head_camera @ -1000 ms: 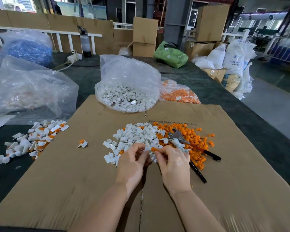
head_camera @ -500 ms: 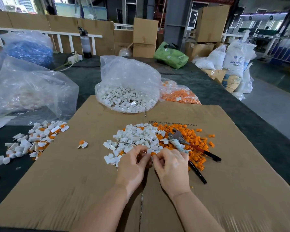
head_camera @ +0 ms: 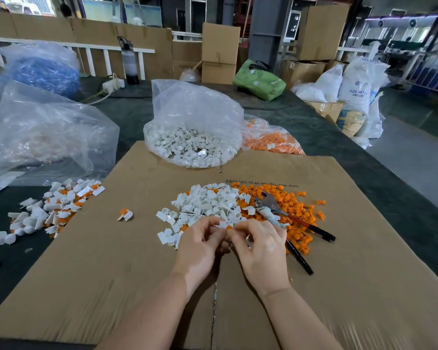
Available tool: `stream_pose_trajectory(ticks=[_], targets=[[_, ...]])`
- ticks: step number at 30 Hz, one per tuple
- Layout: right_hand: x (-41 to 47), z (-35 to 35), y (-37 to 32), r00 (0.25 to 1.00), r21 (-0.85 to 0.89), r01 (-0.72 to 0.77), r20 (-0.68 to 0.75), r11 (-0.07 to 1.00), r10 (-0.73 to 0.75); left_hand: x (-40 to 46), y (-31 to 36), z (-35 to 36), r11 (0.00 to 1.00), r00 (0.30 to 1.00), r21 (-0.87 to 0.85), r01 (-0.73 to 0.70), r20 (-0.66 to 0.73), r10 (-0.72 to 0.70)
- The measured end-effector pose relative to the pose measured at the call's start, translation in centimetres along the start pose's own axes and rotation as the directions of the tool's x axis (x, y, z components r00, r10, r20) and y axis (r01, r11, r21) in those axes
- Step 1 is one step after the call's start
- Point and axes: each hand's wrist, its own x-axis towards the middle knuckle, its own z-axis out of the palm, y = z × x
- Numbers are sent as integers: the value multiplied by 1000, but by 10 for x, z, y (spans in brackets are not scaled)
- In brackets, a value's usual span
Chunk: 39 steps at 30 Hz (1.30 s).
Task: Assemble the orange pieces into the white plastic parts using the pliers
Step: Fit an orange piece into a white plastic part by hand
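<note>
Both hands, left hand and right hand, pinched one white part with an orange piece, the pliers lay unused, a small finished pile sat left, and most loose pieces remained.

Two hands are seen, a left hand and a right hand, and one pair of pliers is counted on one sheet of cardboard. Four clear plastic bags are made out on the desk: one of white parts, one of orange pieces, one of blue material and one large bag whose contents cannot be told. Loose pieces are gathered in two heaps too many to count, a central heap and a left heap, with one small assembled piece lying apart between them.
</note>
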Motion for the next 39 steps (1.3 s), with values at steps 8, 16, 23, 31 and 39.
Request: stream_pose_trajectory(ticks=[8, 16, 23, 31, 39], targets=[[-1, -3, -2, 996, 16, 38, 78, 999, -39, -1, 1, -2, 999, 999, -19, -41, 28, 41], [0, -3, -2, 996, 17, 42, 74, 999, -43, 1, 0, -2, 1000, 999, -8, -25, 24, 25], [0, -5, -3, 995, 26, 46, 91, 999, -48, 0, 1, -2, 999, 1000, -32, -19, 8, 19], [3, -9, -2, 996, 27, -11, 87, 1000, 9, 1, 4, 0, 999, 999, 26, -37, 11, 37], [27, -45, 32, 755, -463, -507, 169, 727, 634, 1, 5, 0, 997, 999, 57, -47, 8, 46]])
